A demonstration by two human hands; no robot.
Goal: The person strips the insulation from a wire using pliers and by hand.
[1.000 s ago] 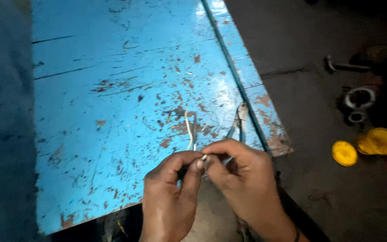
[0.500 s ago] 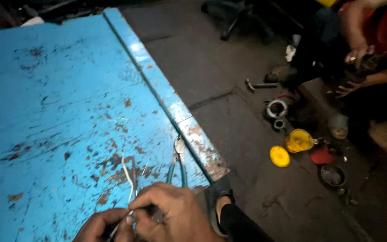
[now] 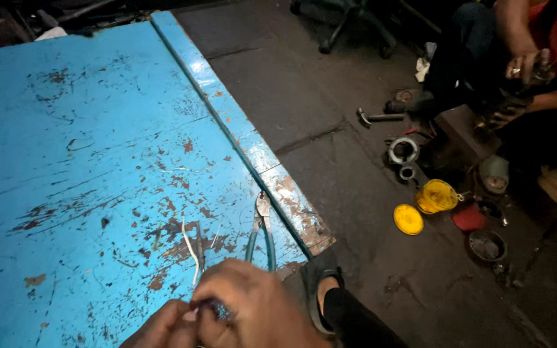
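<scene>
Pinching a thin white wire between them, the left hand and right hand meet at the near edge of the blue table, fingers closed narrow around the wire's lower end. The wire rises from the fingers over the table's chipped paint. Pliers lie on the table just right of the wire, near the table's corner. Beyond the table, a yellow lid and yellow jar sit on the floor, near another person's hand.
</scene>
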